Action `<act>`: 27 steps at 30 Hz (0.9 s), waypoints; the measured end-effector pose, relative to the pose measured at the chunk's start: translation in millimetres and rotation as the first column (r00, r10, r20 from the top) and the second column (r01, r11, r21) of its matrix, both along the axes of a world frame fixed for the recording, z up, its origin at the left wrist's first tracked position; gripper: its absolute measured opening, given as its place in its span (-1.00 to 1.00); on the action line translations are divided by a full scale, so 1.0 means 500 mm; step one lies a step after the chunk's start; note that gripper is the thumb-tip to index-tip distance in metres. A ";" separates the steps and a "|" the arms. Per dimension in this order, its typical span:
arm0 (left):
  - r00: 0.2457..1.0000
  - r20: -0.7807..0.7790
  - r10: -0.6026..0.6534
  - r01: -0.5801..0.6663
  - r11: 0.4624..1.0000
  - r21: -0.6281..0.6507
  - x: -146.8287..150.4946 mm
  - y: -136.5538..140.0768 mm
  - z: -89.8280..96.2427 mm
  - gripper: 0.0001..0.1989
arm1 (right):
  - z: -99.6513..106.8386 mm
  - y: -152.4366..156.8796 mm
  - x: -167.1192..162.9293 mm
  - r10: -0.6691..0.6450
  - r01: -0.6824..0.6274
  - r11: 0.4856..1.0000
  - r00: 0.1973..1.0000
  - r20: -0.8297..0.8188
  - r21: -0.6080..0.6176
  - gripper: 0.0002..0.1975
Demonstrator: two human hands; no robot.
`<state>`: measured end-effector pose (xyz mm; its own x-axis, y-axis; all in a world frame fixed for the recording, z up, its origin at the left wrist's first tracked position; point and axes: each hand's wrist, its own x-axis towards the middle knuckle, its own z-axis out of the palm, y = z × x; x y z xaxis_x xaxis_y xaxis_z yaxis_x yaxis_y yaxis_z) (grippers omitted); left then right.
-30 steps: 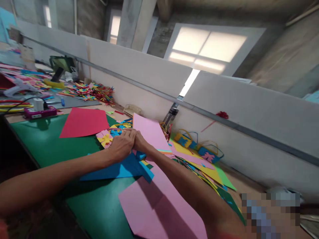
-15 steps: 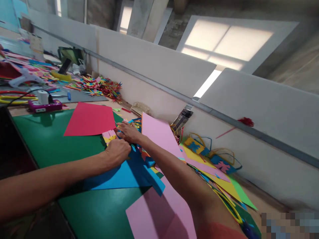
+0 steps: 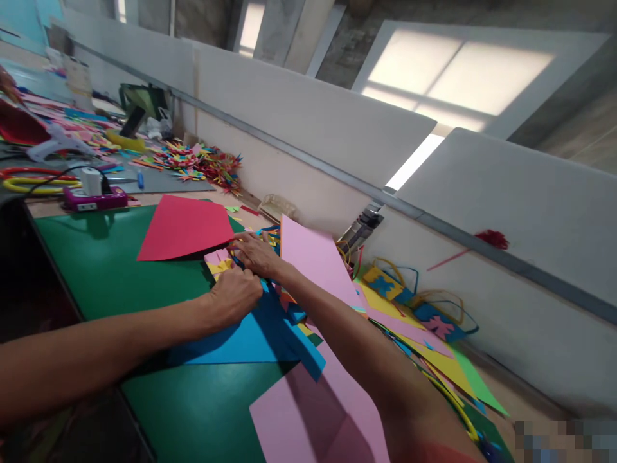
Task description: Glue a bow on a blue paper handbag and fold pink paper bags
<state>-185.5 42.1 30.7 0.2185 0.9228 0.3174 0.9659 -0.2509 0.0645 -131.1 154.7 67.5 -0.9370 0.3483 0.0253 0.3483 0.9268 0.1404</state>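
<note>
My left hand (image 3: 236, 294) is closed in a fist over the blue foam sheet (image 3: 241, 344); whatever it grips is hidden beneath the fingers. Just beyond it, my right hand (image 3: 258, 255) reaches into small coloured cut pieces, its fingers bent and partly apart, close to the right corner of a red sheet (image 3: 187, 230). Pink and yellow cut pieces (image 3: 220, 262) lie by my left knuckles. A blue strip (image 3: 308, 350) runs out under my right forearm. The red sheet's near edge stands slightly off the green mat (image 3: 96, 257).
Pink sheets (image 3: 313, 257) lie beyond and below my right arm. A purple power strip (image 3: 95, 198) with a white plug sits at the left. Star-shaped pieces (image 3: 202, 164) are heaped by the wall. Small blue and yellow bags (image 3: 385, 283) lean at the right.
The view has shifted slightly, so most things sit a little further right. The red sheet's near edge has lifted a little. Both hands stay at the same pile.
</note>
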 end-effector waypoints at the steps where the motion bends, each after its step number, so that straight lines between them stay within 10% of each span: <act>1: 1.000 -0.022 -0.011 0.012 0.999 0.033 0.000 -0.002 0.002 -0.86 | 0.007 -0.004 0.013 -0.014 0.015 1.000 1.000 -0.019 0.016 -0.67; 12: 0.908 -0.227 -0.352 0.406 0.873 0.271 0.070 -0.057 0.025 -0.80 | 0.098 -0.085 0.279 -0.108 0.142 0.959 0.983 -0.146 0.247 -0.63; 27: 0.774 -0.124 -0.621 0.619 0.783 -0.060 0.349 -0.179 0.045 -0.80 | 0.047 -0.332 0.602 -0.510 0.522 0.814 0.852 -0.117 0.255 -0.79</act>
<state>-10.9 -47.4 53.3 0.7830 0.5771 0.2319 0.6007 -0.7984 -0.0412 169.7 -11.3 91.0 -0.6180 0.7541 0.2225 0.7754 0.5378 0.3309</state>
